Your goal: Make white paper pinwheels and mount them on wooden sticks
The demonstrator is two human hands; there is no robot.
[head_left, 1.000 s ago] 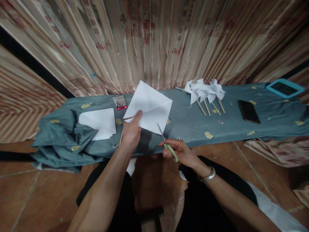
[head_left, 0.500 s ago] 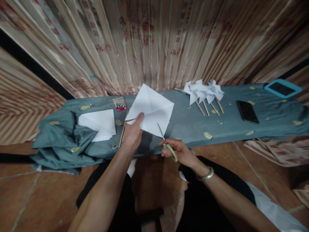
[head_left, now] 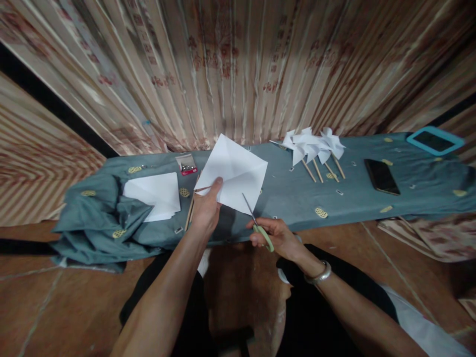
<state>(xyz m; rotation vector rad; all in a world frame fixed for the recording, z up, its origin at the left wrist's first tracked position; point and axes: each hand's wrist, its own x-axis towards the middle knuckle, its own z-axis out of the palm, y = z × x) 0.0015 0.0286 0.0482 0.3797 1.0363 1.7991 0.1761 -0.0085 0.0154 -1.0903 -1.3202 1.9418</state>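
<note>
My left hand [head_left: 208, 206] grips a square white sheet of paper [head_left: 238, 166] near its left corner, thumb on top. Crease lines cross the sheet, and a slit shows at that corner beside the thumb. In my right hand [head_left: 273, 234] is a pair of scissors [head_left: 263, 237] with pale green handles. One slim blade lies over the paper's lower edge, near the bottom corner; the other blade is hidden. Left of my left hand, thin wooden sticks [head_left: 190, 210] lie on the cloth, partly covered by the paper.
A green-grey cloth [head_left: 238, 233] covers the narrow table. White paper sheets [head_left: 163, 193] lie at the left, with a small packet of metal pieces [head_left: 186, 164] behind. Several paper pinwheels [head_left: 312, 146] on sticks, a phone [head_left: 382, 176] and a blue-framed tablet [head_left: 435, 141] sit at the right.
The view has tilted slightly, so the table appears a little lower. Both hands keep nearly the same hold on the paper and scissors.
</note>
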